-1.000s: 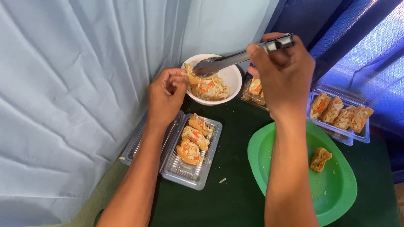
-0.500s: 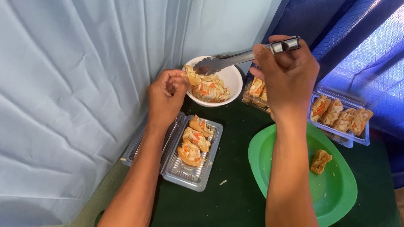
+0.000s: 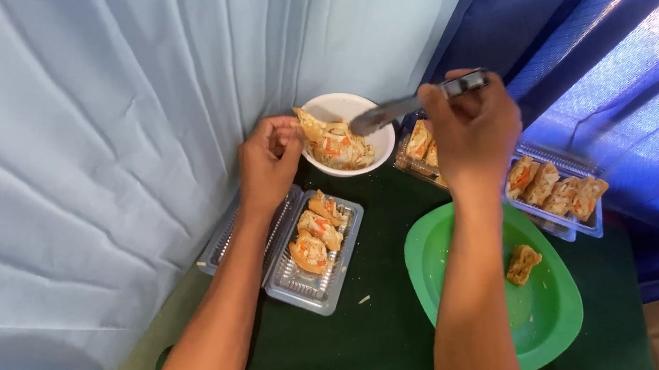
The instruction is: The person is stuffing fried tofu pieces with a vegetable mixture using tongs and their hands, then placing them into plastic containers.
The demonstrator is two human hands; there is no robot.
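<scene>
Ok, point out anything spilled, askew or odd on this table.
A pale crumb lies loose on the dark green table, beside the open clear tray. One fried piece sits alone on the green plate. Nothing else stands out.

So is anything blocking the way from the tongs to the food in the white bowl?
Nothing visible does. The right hand holds the tongs, whose tips already reach over the white bowl onto the fried pieces. The left hand pinches a piece at the bowl's left rim, clear of the tips.
</scene>
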